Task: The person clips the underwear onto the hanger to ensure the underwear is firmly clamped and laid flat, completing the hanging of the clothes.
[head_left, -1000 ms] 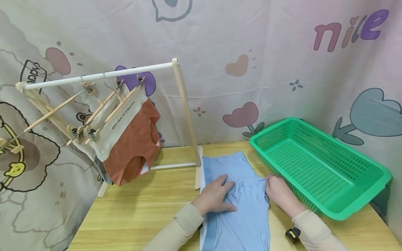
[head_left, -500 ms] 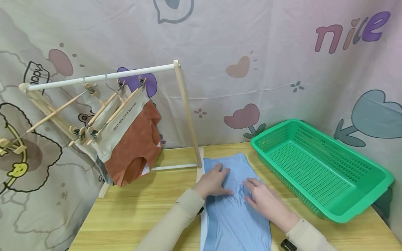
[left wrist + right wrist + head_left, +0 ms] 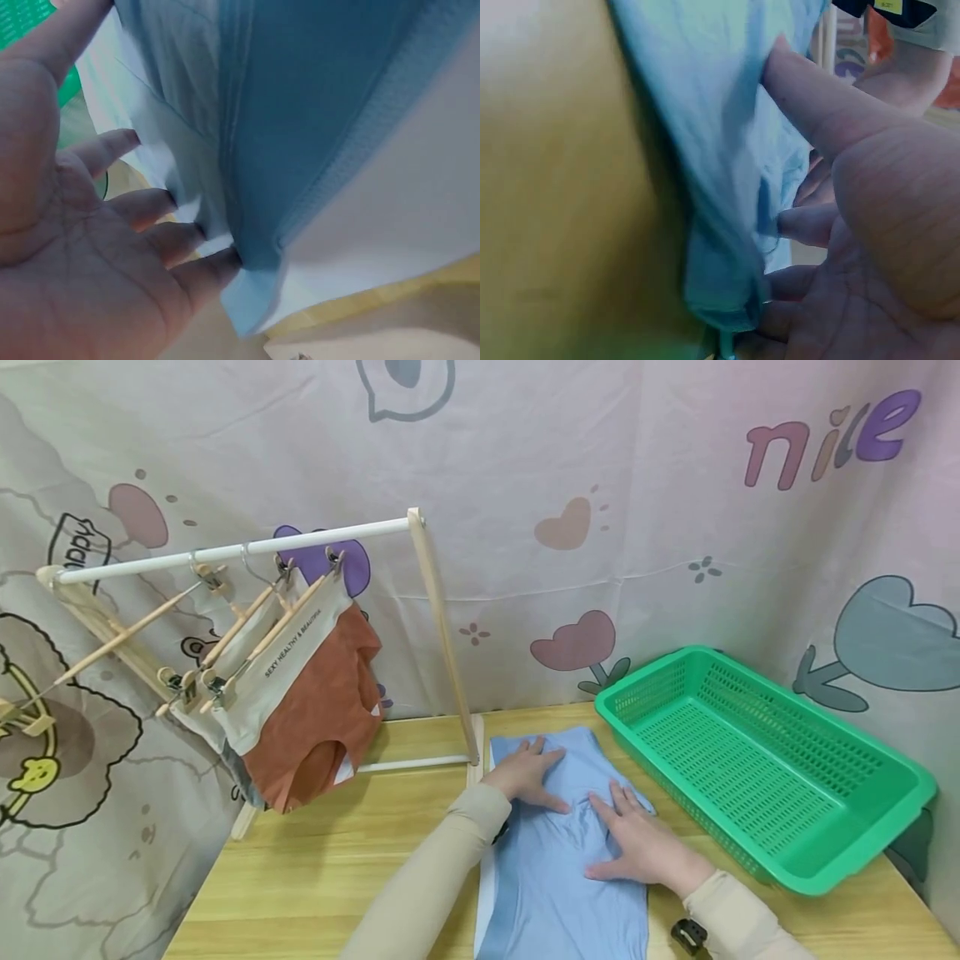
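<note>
Light blue underpants [image 3: 562, 902] with a darker blue waistband [image 3: 300, 112] lie spread on the table. Along their left edge shows something flat and white [image 3: 397, 180] beneath them. My left hand [image 3: 529, 775] rests on their upper part near the waistband, fingers spread; in the left wrist view its fingertips touch the cloth. Lower and to the right, my right hand [image 3: 639, 842] lies on the same cloth with fingers spread and thumb out. Small wrinkles gather between the two hands. Neither hand pinches the fabric.
A green plastic basket [image 3: 817, 881] stands on the right of the wooden table [image 3: 322, 893]. On the left, a rack with a white rail [image 3: 300, 539] bears several clip hangers, with rust-and-grey underpants [image 3: 315, 710] at the front. A printed curtain [image 3: 480, 460] hangs behind.
My right hand has let go of the pinched right edge of the underpants and moved left onto the cloth, fingers now spread. My left hand has shifted slightly up and right.
</note>
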`<state>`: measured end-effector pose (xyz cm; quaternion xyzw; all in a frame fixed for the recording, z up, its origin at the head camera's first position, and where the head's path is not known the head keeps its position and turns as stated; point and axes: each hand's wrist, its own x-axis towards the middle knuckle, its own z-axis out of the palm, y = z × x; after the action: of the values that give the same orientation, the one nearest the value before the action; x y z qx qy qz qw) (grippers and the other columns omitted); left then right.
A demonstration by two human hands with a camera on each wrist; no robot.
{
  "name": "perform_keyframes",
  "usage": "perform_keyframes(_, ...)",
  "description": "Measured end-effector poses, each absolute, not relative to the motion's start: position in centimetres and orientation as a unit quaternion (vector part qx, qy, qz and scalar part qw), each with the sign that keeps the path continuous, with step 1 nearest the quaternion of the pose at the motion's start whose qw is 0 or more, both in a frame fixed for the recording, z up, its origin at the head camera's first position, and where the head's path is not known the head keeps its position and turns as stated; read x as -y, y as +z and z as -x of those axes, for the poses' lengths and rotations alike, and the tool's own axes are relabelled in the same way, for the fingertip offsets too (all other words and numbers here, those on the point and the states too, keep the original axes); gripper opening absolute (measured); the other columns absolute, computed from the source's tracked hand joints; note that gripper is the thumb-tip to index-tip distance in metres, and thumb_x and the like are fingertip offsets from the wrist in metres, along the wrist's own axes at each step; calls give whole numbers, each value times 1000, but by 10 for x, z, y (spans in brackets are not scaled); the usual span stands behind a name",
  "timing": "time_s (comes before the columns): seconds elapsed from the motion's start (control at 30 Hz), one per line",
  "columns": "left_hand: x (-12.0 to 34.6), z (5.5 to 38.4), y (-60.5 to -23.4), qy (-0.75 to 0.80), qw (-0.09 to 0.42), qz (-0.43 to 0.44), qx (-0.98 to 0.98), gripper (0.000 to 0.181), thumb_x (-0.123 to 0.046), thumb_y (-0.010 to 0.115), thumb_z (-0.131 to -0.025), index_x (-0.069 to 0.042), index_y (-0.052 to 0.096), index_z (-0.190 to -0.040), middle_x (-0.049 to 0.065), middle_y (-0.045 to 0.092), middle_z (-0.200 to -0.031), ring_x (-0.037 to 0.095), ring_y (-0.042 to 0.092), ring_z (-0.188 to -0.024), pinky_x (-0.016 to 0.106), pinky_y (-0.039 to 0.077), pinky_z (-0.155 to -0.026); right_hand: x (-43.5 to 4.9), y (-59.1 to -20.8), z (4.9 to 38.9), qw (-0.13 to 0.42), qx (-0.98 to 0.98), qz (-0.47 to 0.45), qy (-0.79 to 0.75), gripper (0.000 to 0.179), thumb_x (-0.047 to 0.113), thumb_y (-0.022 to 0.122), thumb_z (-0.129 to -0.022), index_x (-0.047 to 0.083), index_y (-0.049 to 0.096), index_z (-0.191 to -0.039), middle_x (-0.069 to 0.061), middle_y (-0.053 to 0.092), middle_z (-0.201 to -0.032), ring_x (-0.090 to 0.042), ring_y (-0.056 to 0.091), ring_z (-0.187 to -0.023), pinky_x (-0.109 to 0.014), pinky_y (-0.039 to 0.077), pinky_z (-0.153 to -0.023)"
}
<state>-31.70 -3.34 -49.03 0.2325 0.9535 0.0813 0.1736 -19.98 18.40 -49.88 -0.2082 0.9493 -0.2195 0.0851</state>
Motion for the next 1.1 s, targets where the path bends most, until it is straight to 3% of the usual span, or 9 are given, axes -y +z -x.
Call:
perform_keyframes(0.3,37,314,-485,97,165,-231,-954,106,-66,83,-85,-22,34,-169,18,21,-179,42,20,-166,57,31,-131,-166,-488,241,7,-956,204,-210,87,44,83,-93,-13,50,-150,-44,44,-156,-61,48,-142,-68,50,-110)
perform_keyframes(0.4,47,309,-482,84,159,-227,-957,113,-67,86,-82,-19,33,-170,18,22,-178,39,23,-166,54,32,-131,-161,-488,259,41,-961,189,-199,96,45,83,-92,-17,43,-153,-47,37,-158,-63,40,-147,-69,45,-115)
perform_keyframes(0.6,66,307,-478,54,180,-202,-961,125,-68,91,-74,-17,29,-171,17,21,-179,36,24,-166,52,35,-130,-158,-488,281,148,-956,164,-194,125,54,89,-83,-21,24,-158,-52,7,-165,-70,9,-155,-74,30,-123)
perform_keyframes(0.7,67,314,-480,58,186,-197,-961,127,-69,91,-73,-18,28,-171,16,20,-180,37,26,-165,53,37,-129,-162,-490,290,157,-952,172,-198,133,57,92,-78,-21,22,-159,-52,3,-165,-68,6,-156,-73,29,-124)
perform_keyframes(0.87,68,323,-483,81,178,-188,-962,123,-67,89,-78,-18,26,-172,15,16,-181,37,28,-164,51,38,-128,-168,-491,300,139,-951,186,-205,134,57,92,-79,-21,19,-160,-52,2,-164,-67,5,-157,-72,28,-125)
perform_keyframes(0.93,69,318,-482,89,153,-195,-965,113,-63,86,-83,-15,32,-170,17,25,-178,36,35,-161,49,41,-126,-169,-489,296,119,-952,193,-205,130,58,90,-81,-20,22,-160,-51,7,-165,-65,8,-158,-71,27,-126)
perform_keyframes(0.97,70,313,-481,91,126,-204,-967,103,-60,86,-86,-11,42,-165,18,40,-170,33,48,-153,46,48,-121,-168,-488,289,106,-953,199,-204,126,58,88,-82,-19,25,-160,-49,11,-166,-64,13,-157,-71,28,-125)
perform_keyframes(1.03,74,298,-475,111,73,-200,-971,70,-49,85,-91,-5,64,-141,16,68,-138,25,69,-119,37,60,-98,-166,-483,271,90,-953,208,-201,116,57,86,-85,-16,33,-159,-46,21,-166,-62,21,-157,-71,30,-124)
perform_keyframes(1.1,79,278,-471,153,31,-189,-970,36,-38,84,-95,-5,73,-103,5,72,-93,16,67,-79,29,57,-70,-165,-477,247,84,-952,217,-199,108,56,85,-86,-12,40,-157,-41,30,-166,-59,30,-155,-70,32,-124)
